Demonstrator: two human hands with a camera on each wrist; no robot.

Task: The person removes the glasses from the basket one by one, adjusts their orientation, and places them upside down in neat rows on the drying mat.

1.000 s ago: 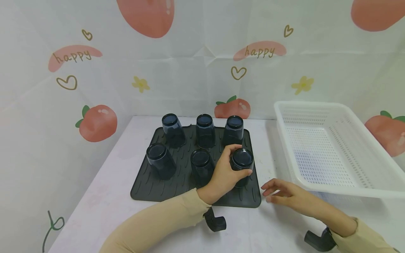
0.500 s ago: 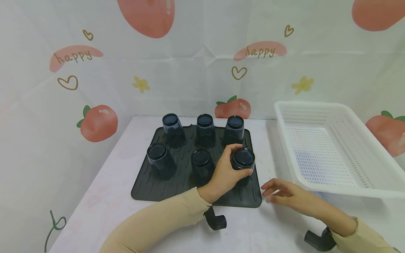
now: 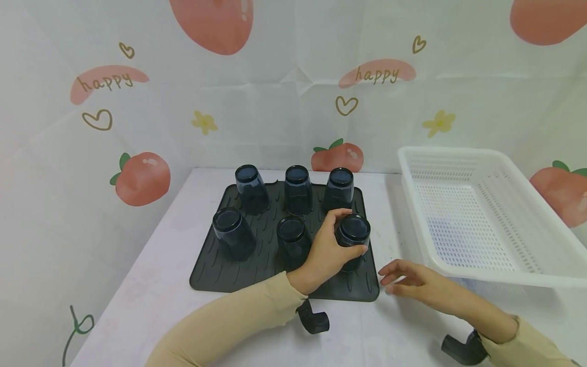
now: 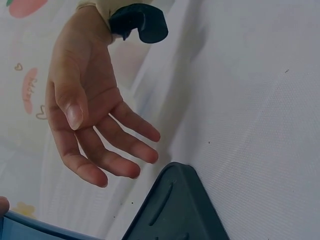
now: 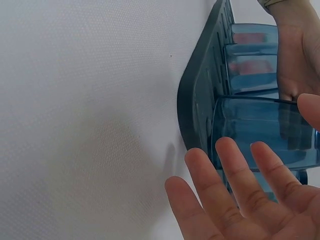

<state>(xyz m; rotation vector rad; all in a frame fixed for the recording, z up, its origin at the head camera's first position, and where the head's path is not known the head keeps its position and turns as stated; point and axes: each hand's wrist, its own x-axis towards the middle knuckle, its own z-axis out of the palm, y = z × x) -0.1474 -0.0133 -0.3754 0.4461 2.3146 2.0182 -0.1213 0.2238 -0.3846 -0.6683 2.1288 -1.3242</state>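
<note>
My left hand (image 3: 327, 247) grips a dark blue glass (image 3: 355, 229) from its left side, thumb on the near face and fingers round the far one. This glass stands upside down at the front right of a black ribbed mat (image 3: 267, 237). In the right wrist view its bluish see-through wall (image 5: 260, 125) rises from the mat. My right hand (image 3: 415, 280) holds nothing, its fingers loosely bent beside the mat's right front corner. The left wrist view shows that right hand (image 4: 95, 105) palm-on, above the mat's corner (image 4: 177, 205).
Several more upturned glasses stand on the mat in two rows, among them a front middle glass (image 3: 292, 239) beside my left wrist and a back right glass (image 3: 339, 188). A white perforated plastic basket (image 3: 504, 277) stands on the right. Behind is a printed cloth (image 3: 275, 127).
The top of the gripped glass has shifted very slightly to the right with my left hand still round it. The right hand has stayed in place.
</note>
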